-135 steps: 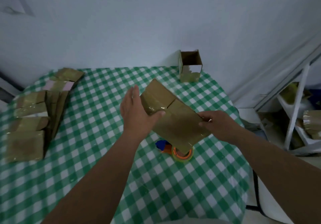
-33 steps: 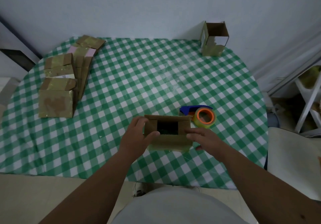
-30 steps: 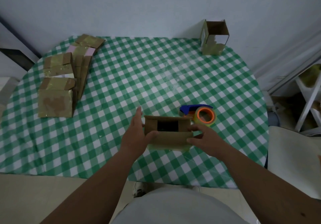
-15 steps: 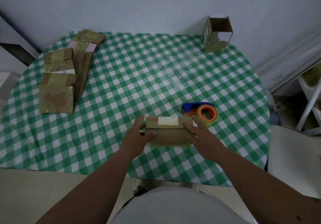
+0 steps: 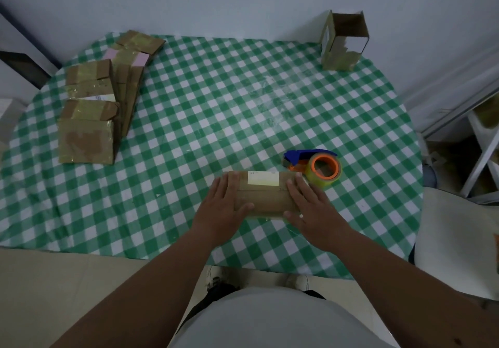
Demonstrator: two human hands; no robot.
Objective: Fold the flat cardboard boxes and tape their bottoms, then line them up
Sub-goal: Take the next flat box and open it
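A small brown cardboard box [image 5: 266,195] with a pale label stands on the green checked table [image 5: 216,120] near the front edge, its flaps folded down on top. My left hand [image 5: 225,208] lies flat on the box's left end, fingers straight. My right hand [image 5: 310,207] lies flat on its right end, fingers straight. A tape dispenser [image 5: 316,166] with a blue handle and orange core sits just behind the box on the right. One folded box [image 5: 343,41] stands upright and open-topped at the far right. A pile of flat boxes [image 5: 94,104] lies at the left.
A white wall runs behind the table. A white chair [image 5: 459,245] stands at the right, and a white rack [image 5: 486,142] holds more cardboard beyond it. The floor and my feet show below the table's front edge.
The box was held tilted in the air, then set down near the front edge with its opening up. Its flaps have since been folded shut and both hands now press flat on them.
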